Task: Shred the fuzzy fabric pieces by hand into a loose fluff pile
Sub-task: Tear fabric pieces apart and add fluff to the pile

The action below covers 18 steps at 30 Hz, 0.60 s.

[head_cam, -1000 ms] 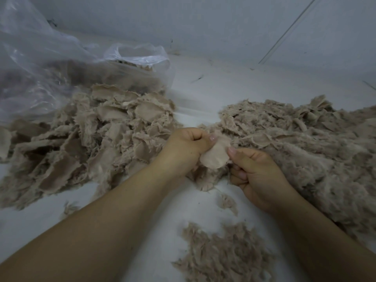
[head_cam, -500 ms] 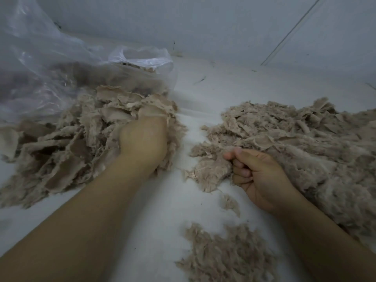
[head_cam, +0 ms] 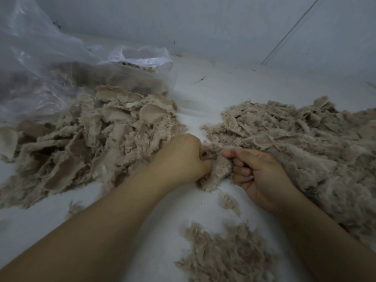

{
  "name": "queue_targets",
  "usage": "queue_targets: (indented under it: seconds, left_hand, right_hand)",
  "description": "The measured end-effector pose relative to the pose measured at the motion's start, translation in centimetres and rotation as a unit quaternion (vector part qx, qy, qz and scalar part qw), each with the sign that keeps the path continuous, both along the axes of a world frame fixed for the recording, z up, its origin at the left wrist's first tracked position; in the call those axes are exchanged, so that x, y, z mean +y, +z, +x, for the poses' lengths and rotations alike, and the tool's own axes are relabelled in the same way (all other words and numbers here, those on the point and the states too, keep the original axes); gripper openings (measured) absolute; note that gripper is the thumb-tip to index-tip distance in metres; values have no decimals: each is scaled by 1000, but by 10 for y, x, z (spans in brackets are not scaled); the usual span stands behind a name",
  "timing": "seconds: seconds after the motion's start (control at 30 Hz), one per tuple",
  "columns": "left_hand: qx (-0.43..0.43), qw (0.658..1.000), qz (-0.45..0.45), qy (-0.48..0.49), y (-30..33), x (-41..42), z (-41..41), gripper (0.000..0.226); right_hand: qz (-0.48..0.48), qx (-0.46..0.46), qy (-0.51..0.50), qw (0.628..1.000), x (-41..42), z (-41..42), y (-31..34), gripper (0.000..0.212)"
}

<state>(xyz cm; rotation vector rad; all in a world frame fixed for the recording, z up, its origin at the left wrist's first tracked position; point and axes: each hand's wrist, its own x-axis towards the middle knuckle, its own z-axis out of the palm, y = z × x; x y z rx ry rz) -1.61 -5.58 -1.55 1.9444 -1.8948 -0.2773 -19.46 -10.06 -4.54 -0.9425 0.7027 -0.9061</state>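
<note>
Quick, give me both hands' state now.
Left hand: closed, gripping the fabric piece.
Right hand: closed, gripping the same piece.

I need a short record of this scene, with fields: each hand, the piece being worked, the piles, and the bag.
left hand: grips the left edge of the fabric piece
right hand: pinches its right edge
fabric piece: fuzzy, beige, held between both hands
pile of uncut pieces: left, spilling from the bag
plastic bag: clear, far left
larger pile: right
small fluff pile: near, centre
</note>
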Motion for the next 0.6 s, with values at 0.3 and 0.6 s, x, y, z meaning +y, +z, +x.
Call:
queue_targets:
  seconds: [0.3,0.6]
  left_hand:
    - [10,996,-82,-30,-17,-1,-16,13]
    - [347,927,-131,-54,-19,0,-33,19]
  right_hand:
    - [6,9,-9,1000,-1,1,-1,25]
    - [-30,34,16,999,1,1,1,50]
